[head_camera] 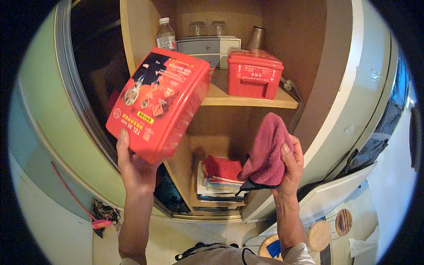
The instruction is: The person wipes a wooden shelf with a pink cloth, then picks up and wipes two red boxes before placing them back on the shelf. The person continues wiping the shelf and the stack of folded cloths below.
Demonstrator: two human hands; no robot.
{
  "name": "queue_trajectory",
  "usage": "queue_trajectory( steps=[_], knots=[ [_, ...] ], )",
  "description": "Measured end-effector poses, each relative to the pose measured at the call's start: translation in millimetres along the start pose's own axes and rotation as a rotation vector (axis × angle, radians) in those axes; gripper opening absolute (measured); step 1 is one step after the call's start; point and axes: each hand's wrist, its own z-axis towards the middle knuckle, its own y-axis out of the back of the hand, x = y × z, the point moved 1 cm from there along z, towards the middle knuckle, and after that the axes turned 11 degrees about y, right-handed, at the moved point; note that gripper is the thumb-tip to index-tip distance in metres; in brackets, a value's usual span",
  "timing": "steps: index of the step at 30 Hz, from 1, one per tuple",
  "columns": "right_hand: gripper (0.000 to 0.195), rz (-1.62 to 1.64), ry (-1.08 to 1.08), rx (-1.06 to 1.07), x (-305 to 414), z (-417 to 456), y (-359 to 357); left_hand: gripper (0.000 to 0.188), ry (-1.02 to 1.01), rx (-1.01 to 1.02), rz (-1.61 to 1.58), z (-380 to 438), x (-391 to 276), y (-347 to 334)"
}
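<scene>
A red plastic box (pixel 159 99) with a printed lid is tilted up in front of the cabinet. My left hand (pixel 137 165) grips it by its lower end, thumb on the lid and the other fingers hidden beneath. My right hand (pixel 291 162) pinches a bunched pink cloth (pixel 265 152) with a dark edge, held out in front of the lower compartment. A second red box (pixel 255 76), bearing writing on its side, sits on the wooden shelf (pixel 248 102) at the right. The two hands are apart.
A clear plastic bottle (pixel 165 34), a small grey drawer unit (pixel 208 45) with two glass jars on top and a metallic cup (pixel 256 38) stand on the shelf. A plug (pixel 288 84) hangs by its cord. Folded cloths (pixel 222 179) lie below. Round stools (pixel 319 235) stand at lower right.
</scene>
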Motion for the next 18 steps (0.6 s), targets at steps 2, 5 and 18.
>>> queue_trajectory(
  steps=[2, 5, 18],
  knots=[
    [0.029, 0.016, -0.018, 0.053, -3.3, 7.2, 4.7, 0.062, 0.029, 0.014, 0.067, -0.2, 4.8, -14.5],
    [0.027, 0.073, -0.044, 0.108, -7.9, 15.6, 5.6, 0.071, 0.036, 0.003, 0.127, 9.7, 8.6, -29.2],
    [0.041, -0.125, -0.018, 0.411, -40.2, 54.0, -26.9, 0.114, 0.270, -0.181, 0.322, 42.4, 0.8, -71.9]
  ],
)
